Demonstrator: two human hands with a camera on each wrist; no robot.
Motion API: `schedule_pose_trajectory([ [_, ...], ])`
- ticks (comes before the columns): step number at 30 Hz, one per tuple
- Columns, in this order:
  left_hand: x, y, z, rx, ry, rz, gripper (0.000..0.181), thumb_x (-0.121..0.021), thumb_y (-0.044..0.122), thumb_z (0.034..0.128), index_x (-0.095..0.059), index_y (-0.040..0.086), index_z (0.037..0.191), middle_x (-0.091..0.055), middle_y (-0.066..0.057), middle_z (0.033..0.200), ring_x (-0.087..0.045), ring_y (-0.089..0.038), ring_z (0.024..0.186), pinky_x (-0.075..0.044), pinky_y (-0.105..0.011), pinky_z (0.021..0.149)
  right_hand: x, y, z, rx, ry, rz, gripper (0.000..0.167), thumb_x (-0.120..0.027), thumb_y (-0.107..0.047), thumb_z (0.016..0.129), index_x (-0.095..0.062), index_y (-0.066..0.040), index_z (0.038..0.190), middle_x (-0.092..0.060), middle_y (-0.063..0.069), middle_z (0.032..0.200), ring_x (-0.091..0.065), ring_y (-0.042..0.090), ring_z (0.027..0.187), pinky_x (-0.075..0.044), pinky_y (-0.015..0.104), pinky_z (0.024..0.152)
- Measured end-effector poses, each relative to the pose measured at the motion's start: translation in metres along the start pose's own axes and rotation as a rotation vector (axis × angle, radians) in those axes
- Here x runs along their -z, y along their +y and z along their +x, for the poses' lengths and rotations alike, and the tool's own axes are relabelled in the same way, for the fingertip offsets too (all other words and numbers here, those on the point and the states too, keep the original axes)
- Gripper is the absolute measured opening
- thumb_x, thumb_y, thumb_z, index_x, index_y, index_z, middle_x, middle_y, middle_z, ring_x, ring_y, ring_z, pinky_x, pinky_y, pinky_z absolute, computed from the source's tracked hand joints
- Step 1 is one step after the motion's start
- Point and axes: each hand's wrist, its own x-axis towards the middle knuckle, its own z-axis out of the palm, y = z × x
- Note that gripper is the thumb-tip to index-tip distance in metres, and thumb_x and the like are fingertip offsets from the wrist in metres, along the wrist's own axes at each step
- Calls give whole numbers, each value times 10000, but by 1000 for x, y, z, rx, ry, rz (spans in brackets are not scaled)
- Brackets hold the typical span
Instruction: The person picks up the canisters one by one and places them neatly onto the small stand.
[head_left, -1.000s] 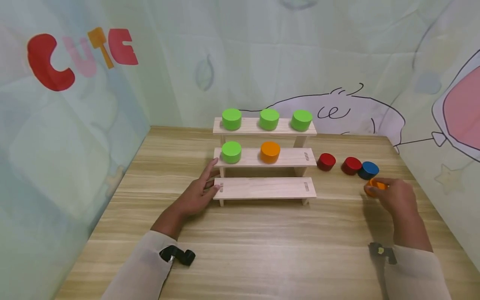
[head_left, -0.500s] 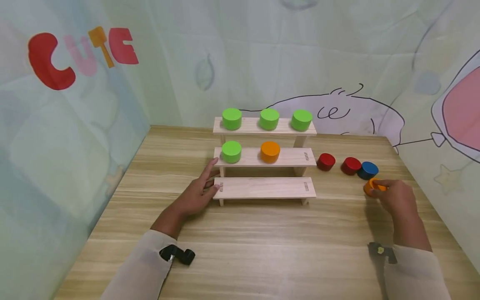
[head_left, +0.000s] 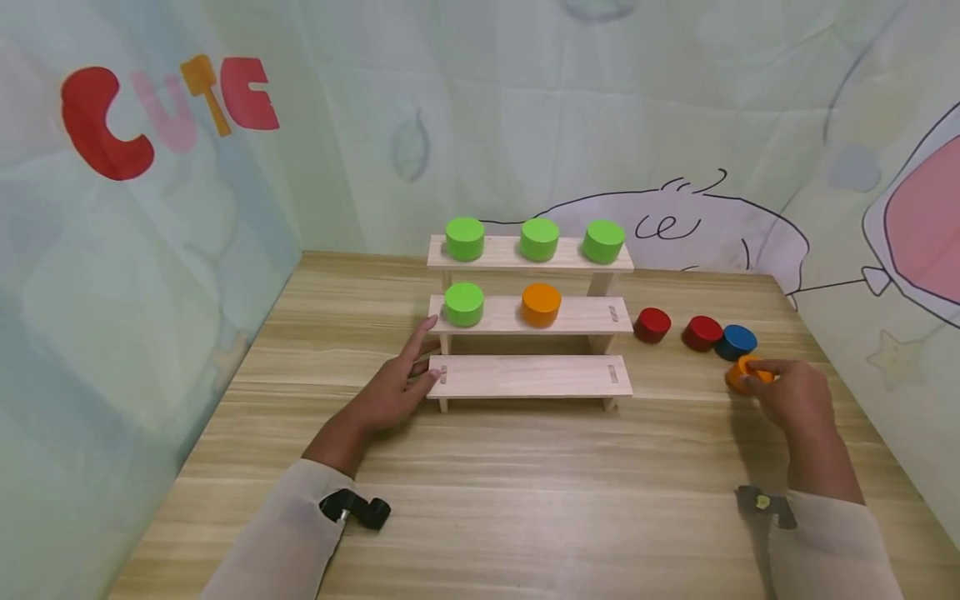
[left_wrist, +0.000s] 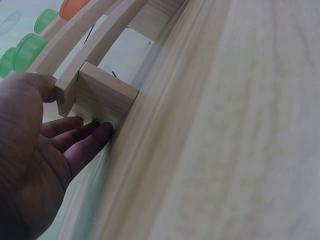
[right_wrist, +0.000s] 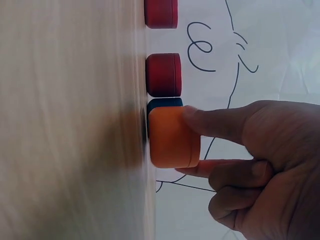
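At the table's right, the right hand (head_left: 801,400) pinches an orange cylinder (head_left: 738,377) between thumb and fingers; the right wrist view shows this orange piece (right_wrist: 172,137) upright in front of a blue one (right_wrist: 165,102). The left hand (head_left: 390,392) touches the left end of the three-step wooden rack (head_left: 531,376), its fingers relaxed; in the left wrist view its thumb lies against the lowest shelf's end (left_wrist: 65,92). Several green cylinders (head_left: 538,239) stand on the top shelf, and one green (head_left: 463,305) and one orange cylinder (head_left: 541,305) stand on the middle shelf.
Right of the rack stand two red cylinders (head_left: 652,326) and a blue cylinder (head_left: 736,342), the blue one close beside the farther red one (head_left: 702,333). Printed cloth (head_left: 360,125) hangs behind and beside the wooden table (head_left: 525,492).
The orange cylinder in the right hand has shifted very slightly to the left. The left hand stays at the rack's left end.
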Motion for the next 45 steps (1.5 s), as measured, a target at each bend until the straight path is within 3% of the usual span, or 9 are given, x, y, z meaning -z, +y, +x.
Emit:
schedule_pose_trajectory([
  [8, 1, 1, 0, 4, 0, 1, 816, -517, 169, 1162, -7, 365, 1768, -374, -285, 1732, -569, -472, 1479, -509, -606, 1186, 2, -5, -1, -42, 36, 37, 550, -631, -322, 1107, -567, 7, 1543, -480, 397, 1540, -470, 455, 1103, -453, 380, 705],
  [16, 0, 1, 0, -4, -3, -7, 814, -519, 168, 1161, -10, 353, 1769, -376, -292, 1728, -574, -475, 1473, -509, -610, 1186, 1, -10, -8, 58, 170, 50, 536, -615, -386, 1110, -595, -48, 1526, -538, 394, 1534, -536, 484, 1168, -438, 384, 708],
  [24, 1, 0, 0, -10, 0, -3, 811, -527, 162, 1157, -25, 330, 1771, -386, -296, 1722, -559, -478, 1483, -510, -610, 1183, -6, -17, -16, 222, 415, 125, 430, -648, -267, 1102, -668, -38, 1466, -614, 352, 1495, -574, 567, 1346, -492, 682, 1110],
  [27, 1, 0, 0, -11, 0, -1, 810, -529, 159, 1156, -28, 325, 1772, -387, -297, 1721, -558, -478, 1483, -507, -608, 1186, -8, -20, -19, 240, 490, 155, 412, -661, -281, 1101, -683, -80, 1461, -604, 311, 1535, -587, 535, 1369, -574, 571, 1110],
  [29, 1, 0, 0, -12, 0, -1, 810, -529, 157, 1156, -29, 323, 1772, -386, -296, 1722, -556, -479, 1484, -504, -608, 1189, -9, -23, -21, 267, 544, 170, 404, -681, -293, 1096, -695, -108, 1454, -615, 281, 1537, -605, 512, 1362, -607, 371, 1058],
  [31, 1, 0, 0, -13, -1, 0, 809, -528, 155, 1156, -29, 321, 1772, -386, -297, 1721, -556, -479, 1485, -503, -609, 1190, -11, -25, -22, 310, 597, 185, 395, -696, -297, 1090, -705, -121, 1444, -628, 266, 1523, -623, 501, 1325, -509, 136, 991],
  [33, 1, 0, 0, -13, -1, 2, 809, -527, 155, 1157, -27, 321, 1772, -386, -296, 1722, -556, -478, 1485, -502, -608, 1191, -13, -28, -24, 374, 658, 209, 379, -723, -264, 1076, -722, -106, 1420, -641, 275, 1497, -652, 506, 1225, -377, 36, 886],
  [36, 1, 0, 1, -12, 1, 3, 812, -527, 153, 1156, -26, 326, 1771, -389, -296, 1720, -558, -477, 1483, -502, -611, 1189, -16, -34, -26, 458, 731, 242, 354, -748, -205, 1057, -740, -78, 1387, -649, 298, 1467, -662, 515, 1113, -274, 21, 802],
  [45, 1, -1, 1, 10, -1, 14, 807, -529, 177, 1160, -27, 349, 1767, -380, -276, 1733, -546, -477, 1497, -488, -618, 1204, -21, -51, -32, 651, 820, 306, 321, -794, -60, 995, -769, 3, 1309, -664, 344, 1418, -602, 454, 888, -283, 17, 758],
])
